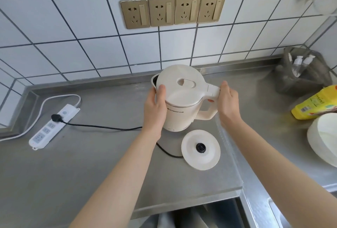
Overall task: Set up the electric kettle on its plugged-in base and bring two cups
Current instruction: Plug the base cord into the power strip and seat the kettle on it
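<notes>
A cream electric kettle (182, 98) with its lid down is held between both hands just behind its base. My left hand (155, 107) presses against the kettle's left side. My right hand (228, 102) grips the handle at the right. The round cream base (200, 150) with a black centre connector lies on the steel counter in front of the kettle, nothing on it. Its black cord (102, 127) runs left to a plug in the white power strip (52, 127). No cups are in view.
Several gold wall sockets (173, 11) sit on the tiled wall above. At the right are a clear bag with small bottles (302, 69), a yellow packet (315, 105) and a white bowl-like object (322, 140). The counter's front edge (182, 202) runs below.
</notes>
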Demonstrator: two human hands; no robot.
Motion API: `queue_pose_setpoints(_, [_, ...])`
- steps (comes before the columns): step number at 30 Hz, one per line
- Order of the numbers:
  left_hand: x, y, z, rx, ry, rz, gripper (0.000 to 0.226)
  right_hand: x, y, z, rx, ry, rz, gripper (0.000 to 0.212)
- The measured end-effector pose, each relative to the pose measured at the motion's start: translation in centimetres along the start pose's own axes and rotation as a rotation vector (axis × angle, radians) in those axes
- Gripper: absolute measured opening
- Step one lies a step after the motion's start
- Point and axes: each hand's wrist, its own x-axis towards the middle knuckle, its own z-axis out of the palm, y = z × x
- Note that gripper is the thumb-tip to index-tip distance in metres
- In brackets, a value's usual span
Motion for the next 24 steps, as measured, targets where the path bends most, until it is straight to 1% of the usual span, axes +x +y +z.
queue_pose_setpoints(3, [-2.2, 0.2, 0.9, 0.002, -0.024, 0.036, 0.029, -1.3, 0.2, -2.3, 0.045, 0.067, -0.002, 0.048])
queue_pose_setpoints(6, [-4.6, 0.1, 2.2, 0.008, -0.050, 0.051, 0.026, -2.4, 0.5, -5.1, 0.046, 0.119, -0.010, 0.054])
queue_pose_setpoints(9, [-6.6, -0.6, 3.2, 0.006, -0.096, 0.036, 0.026, -3.4, 1.3, -7.6, 0.028, 0.149, -0.002, 0.054])
queue_pose_setpoints(13, [-8.9, -2.3, 3.9, 0.021, -0.148, -0.005, 0.025, -4.6, 3.2, -10.0, 0.015, 0.196, 0.064, 0.049])
queue_pose_setpoints(16, [-10.1, -3.1, 4.2, 0.022, -0.167, -0.035, 0.023, -5.5, 4.7, -10.7, 0.016, 0.218, 0.110, 0.045])
queue_pose_setpoints(20, [-11.1, -4.0, 4.3, 0.024, -0.174, -0.056, 0.016, -6.6, 6.1, -11.1, 0.023, 0.214, 0.123, 0.050])
queue_pose_setpoints(24, [-11.4, -4.2, 4.3, 0.022, -0.174, -0.040, 0.019, -6.7, 6.2, -10.9, 0.037, 0.234, 0.111, 0.046])
